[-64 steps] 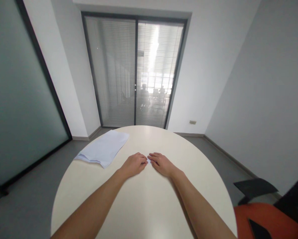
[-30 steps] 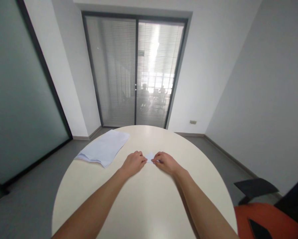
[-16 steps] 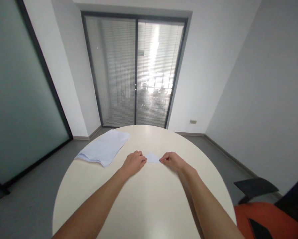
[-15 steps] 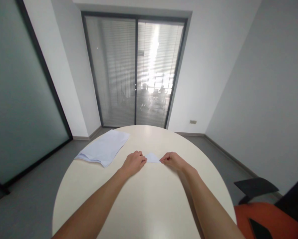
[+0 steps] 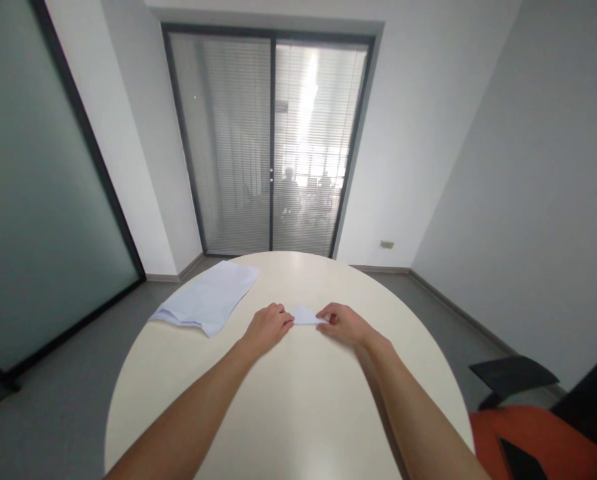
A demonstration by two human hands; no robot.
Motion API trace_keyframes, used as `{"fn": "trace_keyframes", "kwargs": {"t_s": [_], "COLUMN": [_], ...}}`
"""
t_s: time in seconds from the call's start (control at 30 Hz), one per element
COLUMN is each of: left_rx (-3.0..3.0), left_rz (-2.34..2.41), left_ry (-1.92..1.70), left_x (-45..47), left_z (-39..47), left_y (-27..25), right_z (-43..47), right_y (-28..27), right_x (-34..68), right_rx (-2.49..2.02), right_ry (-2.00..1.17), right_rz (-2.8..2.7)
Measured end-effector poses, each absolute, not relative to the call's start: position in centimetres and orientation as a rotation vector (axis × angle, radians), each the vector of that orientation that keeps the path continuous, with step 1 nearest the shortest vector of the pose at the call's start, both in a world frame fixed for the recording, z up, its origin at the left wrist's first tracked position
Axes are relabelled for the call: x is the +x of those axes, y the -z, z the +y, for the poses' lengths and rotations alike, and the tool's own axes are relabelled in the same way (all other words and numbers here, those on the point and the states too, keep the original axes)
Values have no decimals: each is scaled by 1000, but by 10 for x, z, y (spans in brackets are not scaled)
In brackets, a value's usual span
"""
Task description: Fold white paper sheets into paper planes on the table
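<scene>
A small piece of folded white paper (image 5: 304,316), roughly triangular with a straight near edge, lies on the round cream table (image 5: 298,400). My left hand (image 5: 270,325) is closed on its left corner, fingertips pinched together there. At the right end, my right hand (image 5: 346,323) has its thumb and index finger a little apart, one on each side of the paper's right corner. The fingertips touch the paper, and this hand hides part of that corner.
Several loose white sheets (image 5: 206,293) lie in a stack at the table's far left. A chair with an orange seat (image 5: 538,440) and black armrest (image 5: 516,377) stands at the right. Beyond the table is a glass door with blinds (image 5: 223,147).
My right thumb and index finger have spread from a pinch at the paper's right corner and moved slightly inward around it. My left hand has stayed in place.
</scene>
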State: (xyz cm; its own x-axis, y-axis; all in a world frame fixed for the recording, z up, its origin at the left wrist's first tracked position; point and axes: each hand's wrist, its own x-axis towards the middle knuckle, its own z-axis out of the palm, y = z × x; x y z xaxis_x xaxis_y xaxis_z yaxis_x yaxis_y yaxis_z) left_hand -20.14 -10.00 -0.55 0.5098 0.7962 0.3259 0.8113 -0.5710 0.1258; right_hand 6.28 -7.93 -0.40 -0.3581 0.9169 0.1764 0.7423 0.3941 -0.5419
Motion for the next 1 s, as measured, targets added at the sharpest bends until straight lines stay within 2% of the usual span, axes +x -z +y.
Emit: {"fn": "trace_keyframes", "kwargs": {"t_s": [0.4, 0.7, 1.0], "left_rx": [-2630, -2599, -2681], "left_rz": [-1526, -1745, -1724], "left_ry": [524, 732, 936], "left_x": [-198, -197, -197], "left_z": [-101, -102, -98], "left_y": [3, 3, 11], "right_z": [-81, -80, -80], "right_y": [0, -4, -3], "right_x": [50, 43, 32], "right_rx": [-1347, -1214, -1107], "right_ry": [-418, -362, -264], "right_rz": [-2214, -2167, -2213]}}
